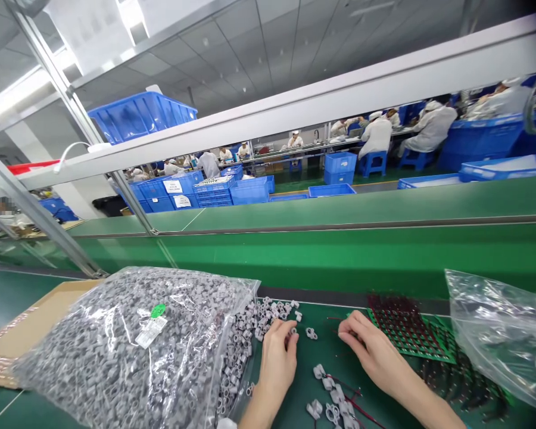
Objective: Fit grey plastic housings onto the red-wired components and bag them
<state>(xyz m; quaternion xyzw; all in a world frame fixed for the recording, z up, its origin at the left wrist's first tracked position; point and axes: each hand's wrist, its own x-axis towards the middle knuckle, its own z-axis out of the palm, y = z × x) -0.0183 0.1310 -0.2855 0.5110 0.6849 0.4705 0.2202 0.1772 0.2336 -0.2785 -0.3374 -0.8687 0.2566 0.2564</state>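
My left hand (277, 356) is closed at the edge of a spill of small grey plastic parts, with one grey part (293, 331) between its thumb and fingers. To its right my right hand (377, 351) pinches a thin red wire (333, 318); whatever the wire is joined to is hidden by the fingers. A single loose grey part (311, 333) lies between the hands. Nearer to me sit several grey parts with red and black wires (337, 394). A big clear bag (129, 345) full of the same grey parts spills toward my left hand.
Green circuit boards with dark red wires (411, 330) lie right of my right hand, beside a clear plastic bag (504, 333). A cardboard tray (49, 310) is at far left. Behind runs a raised green ledge (317, 208); a blue bin (145, 116) rests on the rail above.
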